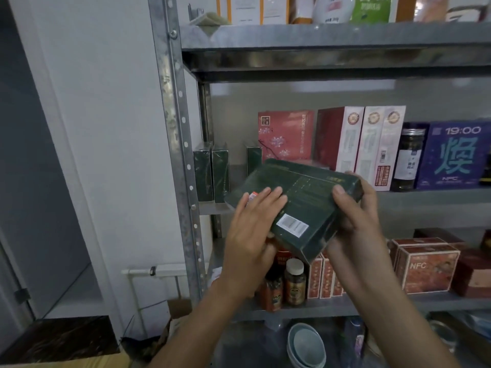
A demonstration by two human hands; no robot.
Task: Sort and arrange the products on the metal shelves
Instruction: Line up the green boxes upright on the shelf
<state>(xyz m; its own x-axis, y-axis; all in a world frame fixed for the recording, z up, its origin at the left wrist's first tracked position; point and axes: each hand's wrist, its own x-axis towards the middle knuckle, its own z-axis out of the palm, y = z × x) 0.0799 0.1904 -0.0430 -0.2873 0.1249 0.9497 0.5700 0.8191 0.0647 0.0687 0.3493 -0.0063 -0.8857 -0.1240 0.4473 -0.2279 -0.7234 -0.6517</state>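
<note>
Grey metal shelves (345,38) stand against a pale wall (106,102). On the middle shelf (430,200), dark green packs (220,173) stand upright at left, then a pink box (285,134), a jar (409,158) and a purple box (454,155). Bottles (295,282) and orange boxes (425,269) are on the lower shelf. The dark green box (305,197) is held tilted in the air in front of the middle shelf. The left hand (255,229) lies flat on its top face, fingers straight and close together. The right hand (356,216) grips its right end, thumb on top, fingers curled behind.

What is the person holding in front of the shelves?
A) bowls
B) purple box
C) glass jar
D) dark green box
D: the right hand grips one end of the dark green box; the left hand lies flat on top.
</note>
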